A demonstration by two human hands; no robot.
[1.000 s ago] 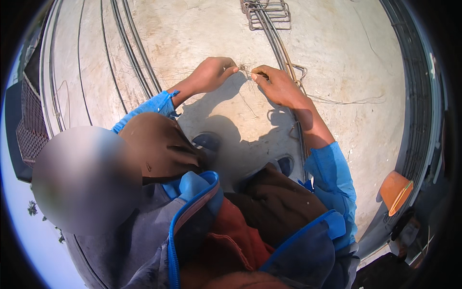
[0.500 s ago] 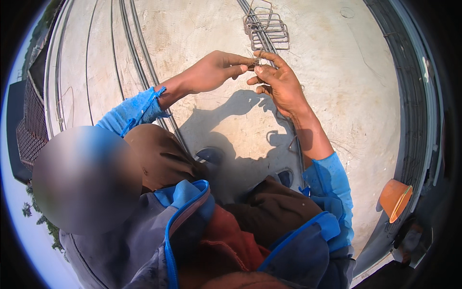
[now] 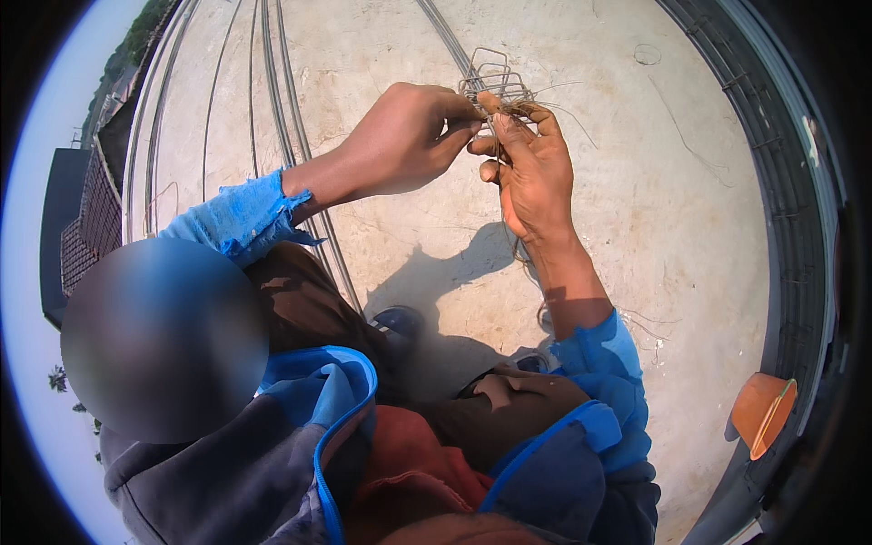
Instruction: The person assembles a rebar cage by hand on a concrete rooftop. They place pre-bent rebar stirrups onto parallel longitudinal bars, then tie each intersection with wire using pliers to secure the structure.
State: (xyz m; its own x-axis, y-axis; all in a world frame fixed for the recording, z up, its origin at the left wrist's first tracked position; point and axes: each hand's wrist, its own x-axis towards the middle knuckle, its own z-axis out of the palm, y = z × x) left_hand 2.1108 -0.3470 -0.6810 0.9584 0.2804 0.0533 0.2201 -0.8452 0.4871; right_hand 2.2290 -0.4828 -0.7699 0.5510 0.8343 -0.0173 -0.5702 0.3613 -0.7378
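Observation:
My right hand (image 3: 538,173) is closed round a small bunch of thin tie wire (image 3: 527,108), whose loose ends stick out past the fingers to the right. Thumb and fingers of my left hand (image 3: 422,136) come together in a pinch at the right fingertips; what lies between them is too small to make out. Just beyond both hands, bent steel stirrups (image 3: 491,62) sit around long steel bars (image 3: 442,29). My hands partly cover the stirrups and the bars.
More long bars (image 3: 283,100) run along the pale concrete floor (image 3: 381,54) to the left. An orange bucket (image 3: 761,413) lies tilted at the right, near a dark strip of bundled rebar (image 3: 772,136). Tiled roofs (image 3: 91,218) show beyond the left edge.
My view has shifted, so the stirrups appear lower. My right hand has turned, showing more of the wire bunch and its loose ends. The left hand still pinches beside it.

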